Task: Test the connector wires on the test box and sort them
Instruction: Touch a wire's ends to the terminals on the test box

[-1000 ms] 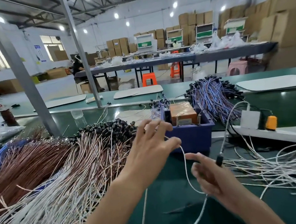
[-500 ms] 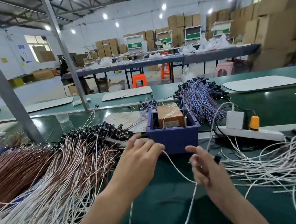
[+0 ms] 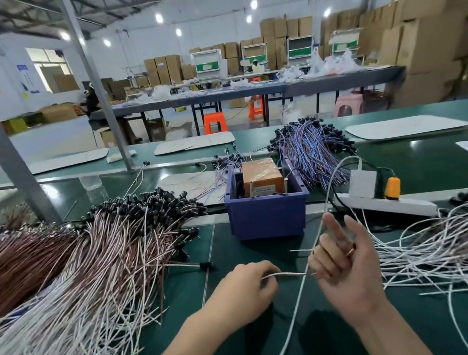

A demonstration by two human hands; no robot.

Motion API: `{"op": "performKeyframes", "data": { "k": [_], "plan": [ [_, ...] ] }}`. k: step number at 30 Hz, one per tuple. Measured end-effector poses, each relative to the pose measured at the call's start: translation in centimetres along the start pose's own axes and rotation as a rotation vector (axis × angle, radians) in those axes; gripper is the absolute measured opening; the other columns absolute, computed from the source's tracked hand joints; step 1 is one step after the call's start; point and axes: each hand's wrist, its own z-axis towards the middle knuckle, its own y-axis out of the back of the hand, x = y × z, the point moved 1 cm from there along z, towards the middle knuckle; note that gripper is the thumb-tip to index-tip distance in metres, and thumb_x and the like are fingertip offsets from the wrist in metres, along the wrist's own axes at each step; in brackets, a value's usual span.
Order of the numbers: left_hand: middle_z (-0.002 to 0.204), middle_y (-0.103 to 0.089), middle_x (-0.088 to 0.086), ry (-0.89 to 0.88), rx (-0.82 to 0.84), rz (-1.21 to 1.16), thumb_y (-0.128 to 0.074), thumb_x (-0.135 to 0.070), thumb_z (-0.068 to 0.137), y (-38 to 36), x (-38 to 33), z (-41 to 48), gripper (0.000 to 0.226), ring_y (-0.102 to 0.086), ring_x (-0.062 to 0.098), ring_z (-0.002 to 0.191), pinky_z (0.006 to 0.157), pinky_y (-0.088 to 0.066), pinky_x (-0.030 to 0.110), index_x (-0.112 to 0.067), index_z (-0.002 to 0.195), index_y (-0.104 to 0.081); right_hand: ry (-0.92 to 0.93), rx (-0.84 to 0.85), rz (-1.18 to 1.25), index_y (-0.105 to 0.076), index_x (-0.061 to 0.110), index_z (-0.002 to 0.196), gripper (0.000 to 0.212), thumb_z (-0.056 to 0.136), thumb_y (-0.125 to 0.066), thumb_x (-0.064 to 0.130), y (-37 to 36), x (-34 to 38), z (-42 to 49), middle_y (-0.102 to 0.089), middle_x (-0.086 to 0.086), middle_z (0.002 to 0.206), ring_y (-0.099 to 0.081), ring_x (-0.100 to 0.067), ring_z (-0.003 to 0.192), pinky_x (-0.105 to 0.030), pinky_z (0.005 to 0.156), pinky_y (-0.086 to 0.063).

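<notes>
before the blue plastic bin (image 3: pixel 268 217), the left hand (image 3: pixel 244 293) pinches a thin white wire (image 3: pixel 288 274) in its fingers (image 3: pixel 266 270), likely straightening it for testing; the right hand (image 3: pixel 347 269) is half-curled, grip unclear.

A green bench (image 3: pixel 234 251) is carrying a blue bin (image 3: pixel 268 217). Heaped connector wires (image 3: pixel 93 276) are lying left of it, a power strip (image 3: pixel 387 205) and loose wires (image 3: pixel 433 244) right of it.

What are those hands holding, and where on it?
A thin white wire: the left hand pinches it along its length, and the right hand appears to hold its other stretch in curled fingers.
</notes>
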Motion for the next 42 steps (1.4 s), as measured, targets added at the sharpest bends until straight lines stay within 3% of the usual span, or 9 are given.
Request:
{"op": "performKeyframes", "data": {
  "k": [5,10,17,20,23,29,35,39,42],
  "plan": [
    [0.112,-0.067,-0.017,-0.05,-0.182,-0.366,-0.047,-0.019,0.094,0.9,-0.9,0.7,0.034,-0.06,-0.001,0.072,0.072,-0.053,0.028,-0.03,0.121,-0.063,-0.067,-0.051,-0.2,-0.072,0.015,0.107,0.034,0.091,-0.059,0.041,-0.2,-1.0,0.3,-0.03,0.004,0.054,-0.013,-0.008,0.042,-0.022,0.036,-0.02],
    [0.12,-0.058,-0.016,-0.484,-0.352,0.348,-0.034,-0.027,0.098,2.2,-2.5,1.0,0.032,-0.059,0.008,0.095,0.07,-0.053,0.032,-0.03,0.121,-0.056,-0.176,-0.09,-0.508,-0.073,0.022,0.119,0.033,0.098,-0.056,0.042,-0.1,-2.8,0.3,-0.072,0.008,0.095,-0.031,-0.007,0.046,-0.021,0.042,-0.027],
    [0.094,-0.06,-0.004,-0.656,-0.414,0.611,-0.056,-0.025,0.095,4.8,-3.1,2.5,0.012,-0.056,0.017,0.079,0.063,-0.053,0.032,-0.022,0.1,-0.067,-0.113,0.024,-0.549,-0.078,0.019,0.089,0.031,0.097,-0.055,0.039,-0.2,-2.6,0.4,-0.052,0.006,0.057,-0.024,-0.008,0.038,-0.022,0.036,-0.029],
    [0.096,-0.064,-0.007,-0.702,-0.454,0.581,-0.051,-0.025,0.093,4.9,-2.9,2.7,0.03,-0.057,0.016,0.083,0.078,-0.051,0.032,-0.019,0.121,-0.06,-0.116,0.037,-0.531,-0.078,0.015,0.098,0.025,0.088,-0.065,0.034,0.2,-2.6,0.7,-0.033,-0.003,0.054,-0.023,-0.008,0.039,-0.021,0.037,-0.028],
    [0.105,-0.062,-0.006,-0.629,-0.568,0.598,-0.043,-0.025,0.092,4.6,-2.3,2.7,0.055,-0.056,0.017,0.099,0.105,-0.035,0.037,-0.012,0.145,-0.038,-0.106,0.013,-0.535,-0.079,0.014,0.097,0.028,0.08,-0.069,0.033,0.4,-3.0,1.0,-0.035,-0.002,0.055,-0.024,-0.007,0.039,-0.02,0.037,-0.024],
    [0.148,-0.039,0.02,-0.296,-0.742,0.616,-0.041,-0.027,0.094,2.6,-1.2,2.9,0.047,-0.026,0.039,0.146,0.119,-0.017,0.058,-0.017,0.14,-0.049,-0.088,0.046,-0.669,-0.078,0.015,0.101,0.036,0.085,-0.06,0.042,0.4,-3.5,1.1,-0.032,-0.001,0.056,-0.022,-0.009,0.04,-0.021,0.039,-0.019],
    [0.156,-0.029,0.024,-0.011,-0.768,0.462,-0.046,-0.018,0.098,2.5,-0.2,3.4,0.047,-0.016,0.043,0.151,0.117,-0.019,0.065,-0.016,0.144,-0.051,-0.023,0.157,-1.141,-0.078,0.035,0.089,0.024,0.088,-0.062,0.053,0.1,-3.5,0.7,-0.05,0.005,0.065,-0.044,-0.008,0.063,-0.015,0.06,-0.035],
    [0.153,-0.031,0.024,-0.018,-0.847,0.351,-0.061,0.0,0.09,1.4,-0.2,3.4,0.051,-0.019,0.043,0.149,0.117,-0.018,0.066,-0.011,0.139,-0.055,0.008,0.16,-1.232,-0.068,0.04,0.081,0.021,0.097,-0.057,0.046,0.2,-3.9,0.7,-0.042,0.009,0.062,-0.037,-0.007,0.06,-0.017,0.058,-0.031],
    [0.142,-0.039,0.013,0.028,-1.008,-0.082,-0.053,0.004,0.091,0.6,0.1,2.6,0.042,-0.036,0.029,0.139,0.112,-0.037,0.052,-0.021,0.123,-0.063,0.013,0.115,-1.249,-0.06,0.042,0.075,0.03,0.103,-0.05,0.038,0.6,-4.3,0.9,-0.037,0.012,0.057,-0.031,-0.007,0.056,-0.017,0.056,-0.03]
  ]
}}
